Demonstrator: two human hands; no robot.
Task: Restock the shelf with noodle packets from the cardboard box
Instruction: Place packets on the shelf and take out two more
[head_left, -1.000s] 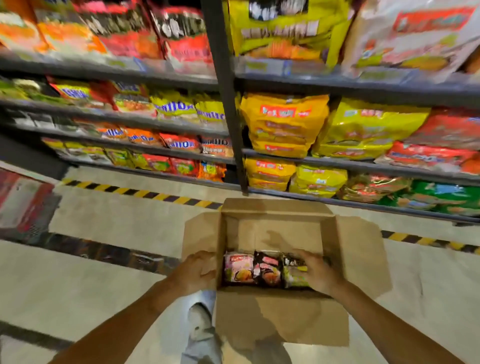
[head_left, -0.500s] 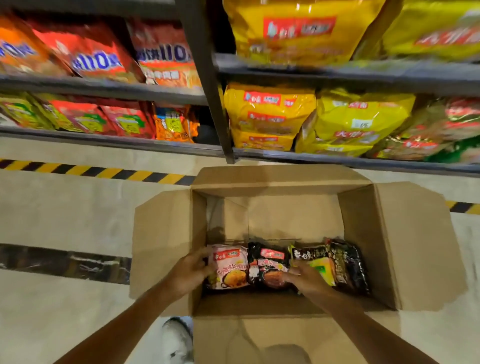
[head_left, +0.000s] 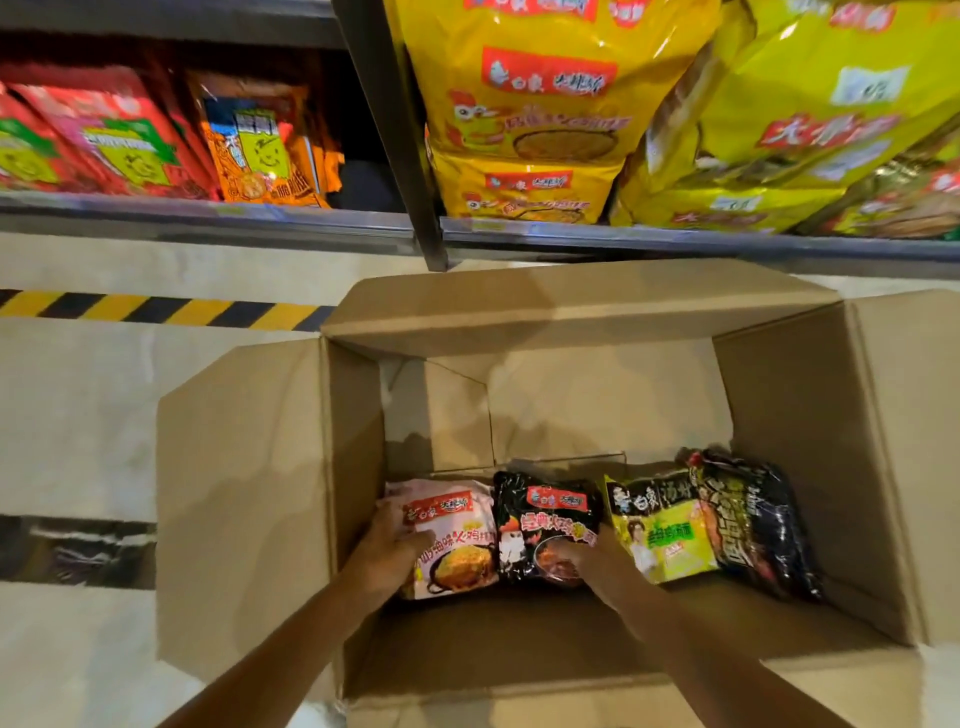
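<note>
left hand (head_left: 387, 556) grips the pink glossy noodle packet (head_left: 449, 540) by its left edge; right hand (head_left: 584, 564) clasps the black glossy noodle packet (head_left: 545, 525) beside it, both low in the open brown cardboard box (head_left: 800, 447). best lift both straight up, clear of the green packet (head_left: 662, 525), toward the grey metal shelf (head_left: 208, 215).

— What's in the box (head_left: 249, 499)?
— Flaps open, it sits on the floor below the shelf (head_left: 208, 215). Four packets stand in a row along its near wall: pink (head_left: 457, 525), black (head_left: 545, 525), green (head_left: 660, 530), dark (head_left: 753, 525).
</note>
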